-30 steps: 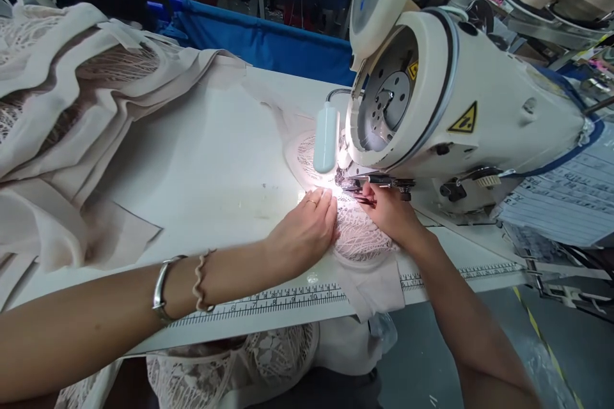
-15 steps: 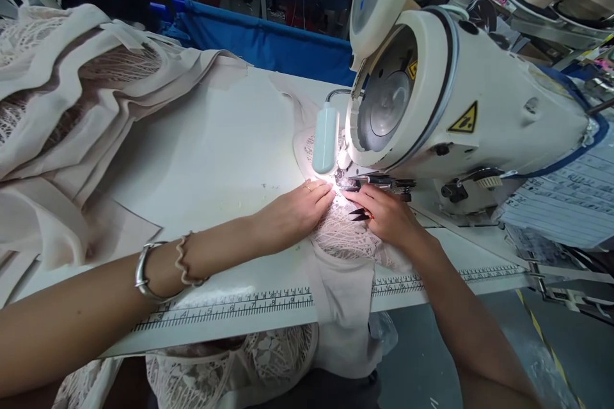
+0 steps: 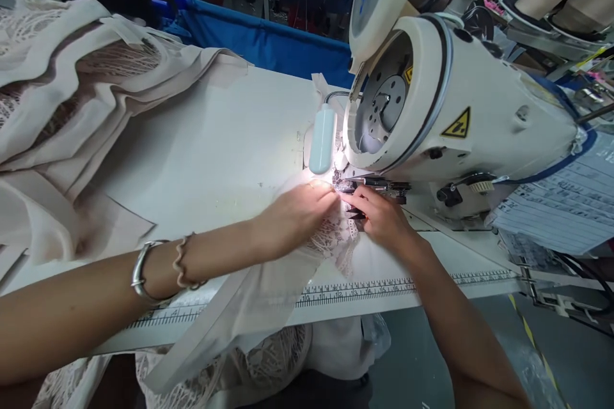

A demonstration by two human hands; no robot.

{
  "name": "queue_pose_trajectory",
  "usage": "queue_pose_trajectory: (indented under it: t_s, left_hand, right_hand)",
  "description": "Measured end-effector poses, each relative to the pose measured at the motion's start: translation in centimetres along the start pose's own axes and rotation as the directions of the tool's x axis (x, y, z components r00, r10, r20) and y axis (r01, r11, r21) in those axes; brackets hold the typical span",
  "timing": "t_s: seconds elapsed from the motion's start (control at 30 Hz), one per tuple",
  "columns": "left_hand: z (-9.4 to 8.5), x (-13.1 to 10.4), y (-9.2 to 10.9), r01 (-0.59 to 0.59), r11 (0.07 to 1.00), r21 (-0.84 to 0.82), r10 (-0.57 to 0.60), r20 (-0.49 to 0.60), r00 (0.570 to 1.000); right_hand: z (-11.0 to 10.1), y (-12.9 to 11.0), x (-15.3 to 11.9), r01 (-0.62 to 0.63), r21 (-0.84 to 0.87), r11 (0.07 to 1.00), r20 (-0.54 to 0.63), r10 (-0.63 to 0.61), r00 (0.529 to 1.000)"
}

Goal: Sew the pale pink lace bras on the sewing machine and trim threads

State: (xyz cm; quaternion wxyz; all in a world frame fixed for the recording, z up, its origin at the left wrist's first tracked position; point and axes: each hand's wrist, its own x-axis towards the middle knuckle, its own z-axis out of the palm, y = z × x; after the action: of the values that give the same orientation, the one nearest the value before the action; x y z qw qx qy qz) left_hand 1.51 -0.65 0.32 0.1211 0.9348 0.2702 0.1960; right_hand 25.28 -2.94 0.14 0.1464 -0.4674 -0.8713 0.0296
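Note:
Pale pink lace fabric [image 3: 333,236] lies under the presser foot area of a white sewing machine [image 3: 499,121], brightly lit there. My left hand [image 3: 292,217] is closed on the fabric, its fingertips just left of the needle area. Close by on the right, my right hand [image 3: 386,220] has its index finger and thumb at the fabric's edge. Black-bladed thread snips [image 3: 355,213] stick out from that hand's curled fingers. A sheer panel [image 3: 259,307] of the piece hangs from under my left hand over the table's front edge. Glare hides the needle.
A small lamp [image 3: 322,140] hangs beside the machine head. Layered lace pieces [image 3: 96,89] are heaped at the left. A ruler strip [image 3: 355,294] runs along the front edge. Blue cloth [image 3: 268,38] borders the back; a written sheet [image 3: 551,204] hangs at the right.
The fabric has turned and shifted under my hands: the sheer panel now swings out to the lower left. My left hand has gone from lying flat to gripping. The machine's inner disc has rotated.

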Motion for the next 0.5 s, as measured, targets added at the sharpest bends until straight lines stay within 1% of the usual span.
queue_pose_trajectory:
  t_s: [0.07, 0.13, 0.23, 0.37, 0.43, 0.5]
  left_hand:
    - [0.8, -0.4, 0.9, -0.007, 0.997, -0.082, 0.007, -0.005, 1.000]
    - [1.2, -0.6, 1.1, -0.056, 0.995, -0.083, 0.057, 0.013, 0.998]
    - [0.9, -0.6, 0.6, -0.121, 0.990, -0.077, 0.126, 0.058, 0.990]
    - [0.2, -0.3, -0.3, -0.099, 0.987, -0.129, 0.113, 0.105, 0.988]
    - [0.0, -0.1, -0.8, -0.097, 0.983, -0.155, 0.113, 0.094, 0.989]
    - [0.0, 0.1, -1.6, -0.140, 0.977, -0.160, 0.152, 0.068, 0.986]
  right_hand:
    - [0.0, 0.1, -0.1, -0.008, 0.008, 1.000, -0.009, 0.008, 1.000]
    - [0.0, 0.4, -0.2, 0.023, 0.016, 1.000, -0.046, -0.022, 0.999]
    - [0.2, 0.9, -0.4, 0.131, 0.013, 0.991, -0.111, -0.129, 0.985]
    - [0.4, 1.3, -0.3, 0.268, 0.017, 0.963, -0.158, -0.262, 0.952]
    - [0.5, 1.3, -0.3, 0.302, 0.015, 0.953, -0.184, -0.294, 0.938]
    - [0.5, 1.2, -0.2, 0.313, 0.002, 0.950, -0.202, -0.306, 0.930]
